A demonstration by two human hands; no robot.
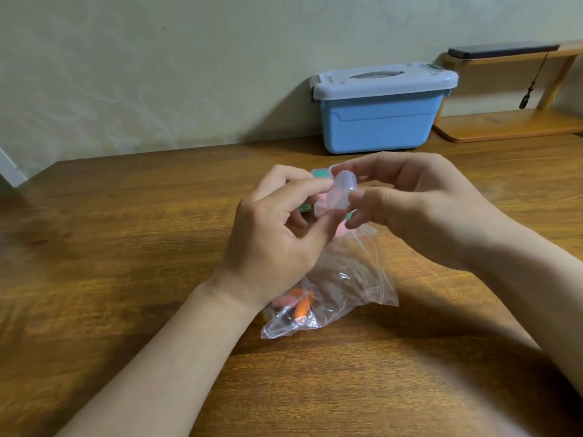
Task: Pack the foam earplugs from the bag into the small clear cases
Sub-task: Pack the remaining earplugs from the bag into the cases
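Small clear case (342, 192) held up over the bag (344, 279)

Nearest on the worktop (126, 247) is the plastic bag, with a few orange and pink earplugs (299, 305) bunched in its near-left corner. Just past it, the left hand (277, 234) and right hand (419, 200) both pinch the case by the fingertips, off the wood. More cases (319, 173) peek out behind, kinda blurry. Far right, a blue lidded box (381, 121) sits by the wall.
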